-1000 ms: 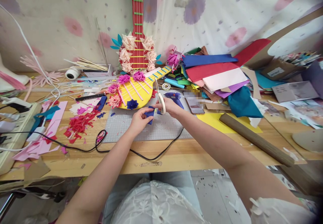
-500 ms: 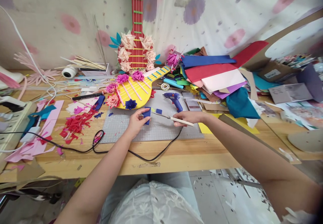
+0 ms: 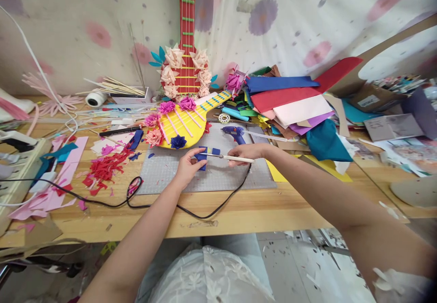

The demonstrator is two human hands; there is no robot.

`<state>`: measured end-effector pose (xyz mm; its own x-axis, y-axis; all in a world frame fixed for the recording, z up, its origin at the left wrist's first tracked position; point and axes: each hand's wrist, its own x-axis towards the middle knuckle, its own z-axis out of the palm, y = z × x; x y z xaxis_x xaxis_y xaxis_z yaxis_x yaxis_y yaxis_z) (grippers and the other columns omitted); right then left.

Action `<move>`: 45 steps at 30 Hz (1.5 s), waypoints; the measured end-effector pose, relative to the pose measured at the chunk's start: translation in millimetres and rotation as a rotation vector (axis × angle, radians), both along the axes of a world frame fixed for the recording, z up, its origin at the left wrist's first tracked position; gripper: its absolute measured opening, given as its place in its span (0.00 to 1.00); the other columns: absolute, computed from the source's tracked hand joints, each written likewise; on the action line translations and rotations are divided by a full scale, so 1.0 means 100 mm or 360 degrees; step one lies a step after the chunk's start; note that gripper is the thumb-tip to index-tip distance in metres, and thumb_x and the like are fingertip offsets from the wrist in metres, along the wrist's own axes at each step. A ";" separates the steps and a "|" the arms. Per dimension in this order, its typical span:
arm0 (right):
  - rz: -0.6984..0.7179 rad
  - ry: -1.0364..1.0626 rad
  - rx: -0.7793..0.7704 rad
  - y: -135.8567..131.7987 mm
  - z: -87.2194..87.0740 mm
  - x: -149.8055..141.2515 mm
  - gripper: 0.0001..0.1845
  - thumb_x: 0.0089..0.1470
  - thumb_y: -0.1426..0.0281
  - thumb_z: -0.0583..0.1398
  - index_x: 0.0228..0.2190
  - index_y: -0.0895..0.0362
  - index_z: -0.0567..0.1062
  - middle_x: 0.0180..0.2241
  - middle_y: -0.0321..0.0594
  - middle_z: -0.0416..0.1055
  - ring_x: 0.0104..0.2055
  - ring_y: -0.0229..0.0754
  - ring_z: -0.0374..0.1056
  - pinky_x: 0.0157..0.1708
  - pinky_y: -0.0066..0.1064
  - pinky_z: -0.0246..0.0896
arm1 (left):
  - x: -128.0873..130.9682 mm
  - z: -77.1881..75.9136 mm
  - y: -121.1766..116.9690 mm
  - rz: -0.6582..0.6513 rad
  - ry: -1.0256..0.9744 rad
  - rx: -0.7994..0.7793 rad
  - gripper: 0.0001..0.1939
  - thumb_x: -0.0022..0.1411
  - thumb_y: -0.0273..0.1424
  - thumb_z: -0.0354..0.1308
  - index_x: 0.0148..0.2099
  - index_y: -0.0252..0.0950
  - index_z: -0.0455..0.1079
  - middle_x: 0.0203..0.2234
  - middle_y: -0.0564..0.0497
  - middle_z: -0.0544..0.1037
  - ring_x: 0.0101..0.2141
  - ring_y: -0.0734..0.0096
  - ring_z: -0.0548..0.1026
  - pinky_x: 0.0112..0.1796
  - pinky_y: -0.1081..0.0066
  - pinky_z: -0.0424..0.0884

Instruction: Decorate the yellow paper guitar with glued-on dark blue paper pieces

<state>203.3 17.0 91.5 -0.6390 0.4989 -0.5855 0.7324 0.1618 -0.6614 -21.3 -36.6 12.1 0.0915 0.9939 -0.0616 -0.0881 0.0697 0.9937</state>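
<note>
Pinched between the thumb and fingers of my left hand (image 3: pixel 187 170) is a small piece of dark blue paper (image 3: pixel 202 150). My right hand (image 3: pixel 246 151) is closed on white-handled scissors (image 3: pixel 239 159), whose blades point left and lie across the blue paper. Just behind the blades a small blue square (image 3: pixel 215 151) rests on the grey cutting mat (image 3: pixel 225 182). A blue glue gun (image 3: pixel 234 132) lies behind my right hand, partly covered by it. Beyond my left hand stands a yellow model string instrument (image 3: pixel 182 127) trimmed with paper flowers, one of them a dark blue flower (image 3: pixel 178 141).
A black cord (image 3: pixel 205 216) curves over the table's front. Red paper scraps (image 3: pixel 105 166) lie at left, near a power strip (image 3: pixel 23 166). Stacked coloured sheets (image 3: pixel 287 95) fill the back right. Behind the yellow instrument stands a red one (image 3: pixel 187 68).
My right hand has moved left with the scissors, bringing the blades from beside the blue paper to across it. My left hand keeps its pinch, nearly in place.
</note>
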 end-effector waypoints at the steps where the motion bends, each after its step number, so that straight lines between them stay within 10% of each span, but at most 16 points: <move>1: -0.0014 0.0010 -0.0005 0.00 0.02 -0.01 0.25 0.40 0.49 0.63 0.23 0.59 0.69 0.15 0.30 0.60 0.18 0.30 0.54 0.19 0.26 0.46 | 0.00 0.00 0.00 -0.0004 -0.0008 0.0001 0.26 0.43 0.32 0.66 0.48 0.35 0.71 0.35 0.50 0.76 0.25 0.78 0.72 0.31 0.74 0.70; 25: -0.0058 0.0063 0.0008 -0.03 -0.04 0.19 0.25 0.44 0.47 0.59 0.23 0.58 0.64 0.16 0.30 0.60 0.19 0.31 0.54 0.21 0.26 0.47 | 0.00 -0.07 0.05 0.0169 -0.0048 0.0076 0.26 0.41 0.31 0.67 0.47 0.37 0.71 0.39 0.49 0.76 0.23 0.80 0.71 0.28 0.74 0.70; 35: -0.1204 0.0653 0.0465 -0.12 -0.38 -0.37 0.22 0.37 0.56 0.66 0.25 0.57 0.65 0.23 0.36 0.70 0.20 0.33 0.62 0.19 0.25 0.54 | 0.05 -0.10 0.03 0.0127 -0.0022 0.0110 0.27 0.41 0.30 0.67 0.48 0.37 0.71 0.48 0.45 0.72 0.24 0.82 0.70 0.28 0.74 0.71; 45: -0.1283 0.0706 0.0460 0.09 -0.49 -0.72 0.15 0.34 0.67 0.68 0.24 0.58 0.68 0.21 0.33 0.68 0.21 0.33 0.63 0.19 0.23 0.58 | 0.04 -0.12 0.02 0.0114 0.0000 0.0147 0.26 0.41 0.29 0.67 0.47 0.37 0.71 0.49 0.44 0.71 0.23 0.83 0.70 0.27 0.74 0.71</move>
<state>131.2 26.0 42.7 -0.1750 0.9717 -0.1588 0.3879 -0.0802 -0.9182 -17.8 -34.3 0.1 0.0202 0.9993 0.0304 -0.0897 -0.0285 0.9956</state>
